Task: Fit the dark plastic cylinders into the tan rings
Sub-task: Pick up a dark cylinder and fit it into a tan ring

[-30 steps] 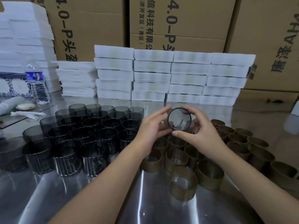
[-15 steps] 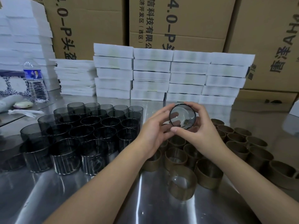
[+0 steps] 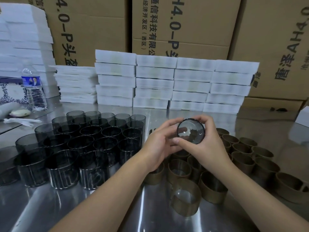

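Cylinder point(image 3: 190, 131) held off the bench point(image 3: 83, 211), above the near-left edge of the ring cluster, tipped so one open end faces the camera. Dark rim and see-through wall visible. Cannot tell whether a ring sits round it.

Right hand point(image 3: 207, 148): fingers curled over the top and far side of the cylinder, thumb on its lower-left rim. Firm wrap-round grip.

Left hand point(image 3: 158, 146): fingers nearly straight, reaching in from the left; index tip meets the cylinder's upper-left rim, lower fingers pass behind the right thumb. Supports rather than wraps.

Cylinders point(image 3: 93, 143): smoky dark stock, upright, open ends up, packed in rows touching one another on the left half of the bench.

Rings point(image 3: 242, 153): tan, upright, clustered on the right half, under and beyond the hands, many touching. One ring point(image 3: 185, 198) sits at the near edge of the cluster, closest to the camera, tilted with its opening facing up and toward the camera.

Background: stacks of white boxes point(image 3: 167, 84) across the back of the bench, more stacked far left. Brown cartons point(image 3: 184, 22) with printed lettering behind them. Water bottle point(image 3: 33, 89) upright at far left, next to small items too blurred to identify.
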`<state>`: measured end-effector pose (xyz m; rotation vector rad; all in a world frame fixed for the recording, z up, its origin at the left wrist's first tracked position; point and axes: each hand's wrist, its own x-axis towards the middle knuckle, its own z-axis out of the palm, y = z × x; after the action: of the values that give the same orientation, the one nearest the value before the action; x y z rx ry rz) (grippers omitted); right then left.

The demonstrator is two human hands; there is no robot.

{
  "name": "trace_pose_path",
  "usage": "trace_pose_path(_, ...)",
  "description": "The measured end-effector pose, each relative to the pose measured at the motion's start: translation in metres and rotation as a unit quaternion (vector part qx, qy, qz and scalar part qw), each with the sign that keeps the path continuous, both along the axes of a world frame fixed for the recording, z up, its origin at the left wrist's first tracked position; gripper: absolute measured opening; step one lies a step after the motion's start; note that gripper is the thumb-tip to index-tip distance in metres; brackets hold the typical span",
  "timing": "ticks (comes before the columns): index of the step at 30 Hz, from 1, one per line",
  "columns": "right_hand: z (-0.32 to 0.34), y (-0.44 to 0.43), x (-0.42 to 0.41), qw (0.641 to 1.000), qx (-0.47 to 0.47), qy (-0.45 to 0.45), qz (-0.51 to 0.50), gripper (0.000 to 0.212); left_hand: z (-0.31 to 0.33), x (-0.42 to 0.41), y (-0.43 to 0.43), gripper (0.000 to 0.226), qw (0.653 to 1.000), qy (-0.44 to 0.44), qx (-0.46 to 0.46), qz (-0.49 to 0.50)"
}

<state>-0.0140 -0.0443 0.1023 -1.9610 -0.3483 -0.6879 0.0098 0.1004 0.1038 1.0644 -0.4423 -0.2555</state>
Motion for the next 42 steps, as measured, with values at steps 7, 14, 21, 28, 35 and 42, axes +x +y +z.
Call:
trace_pose_path(7, 0.005, -0.002, -0.001, 0.998, -0.004, 0.003, -0.058, 0.059, 0.003, 0.001, -0.005, 0.029, 0.998, -0.021, 0.061, 0.007)
trace_pose_path(14, 0.005, -0.003, -0.002, 0.999, 0.016, -0.001, -0.045, 0.059, 0.004, 0.002, -0.002, 0.033, 0.997, -0.037, 0.069, -0.012)
trace_pose_path(21, 0.006, -0.005, -0.002, 0.997, 0.002, -0.03, -0.065, 0.066, 0.004, 0.004, -0.003, 0.031, 0.997, -0.046, 0.055, -0.036)
trace_pose_path(28, 0.005, -0.002, -0.001, 0.997, 0.048, -0.038, -0.041, 0.035, 0.008, 0.002, 0.0, 0.031, 0.996, -0.042, 0.078, -0.031)
trace_pose_path(35, 0.009, -0.004, 0.002, 0.993, 0.089, -0.066, -0.048, 0.018, 0.007, -0.003, 0.0, 0.028, 0.993, -0.058, 0.097, -0.039)
trace_pose_path(42, 0.01, -0.004, 0.002, 0.99, 0.142, -0.012, 0.002, 0.025, 0.0, -0.007, -0.008, 0.029, 0.995, -0.062, 0.084, 0.004)
